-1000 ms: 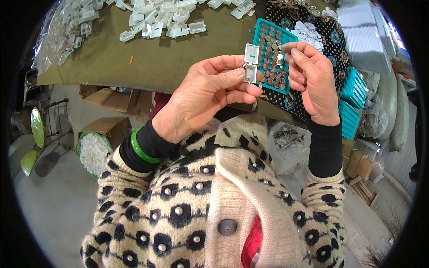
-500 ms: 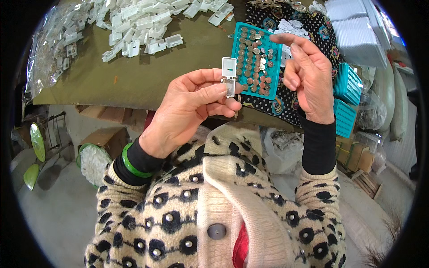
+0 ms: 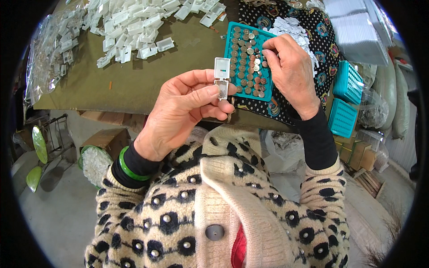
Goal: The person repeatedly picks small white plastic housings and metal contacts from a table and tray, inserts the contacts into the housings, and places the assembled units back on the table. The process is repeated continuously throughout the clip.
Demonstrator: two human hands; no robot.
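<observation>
My left hand [image 3: 178, 99] grips a small white hinged plastic case [image 3: 221, 68] between thumb and fingers. The case stands opened, lid upward, its lower half under my thumb. Just beyond it lies a teal tray [image 3: 269, 94] filled with rows of small round metal discs [image 3: 242, 62], some silvery, some coppery. Over the tray's right side, my right hand [image 3: 292, 71] has its thumb and forefinger drawn close together in a pinch. Whatever is between those fingertips is too small to make out.
White plastic cases [image 3: 134, 27] are heaped at the far left, beside a clear bag [image 3: 53, 49] of more pieces. A dark patterned cloth [image 3: 324, 56] under the tray carries white flat pieces [image 3: 290, 27]. Teal trays [image 3: 344, 118] and stacked white sheets [image 3: 355, 33] stand at right.
My right hand has come down and left from beside the tray, closing its raised forefinger toward the thumb. The left hand with the case has shifted slightly left in view.
</observation>
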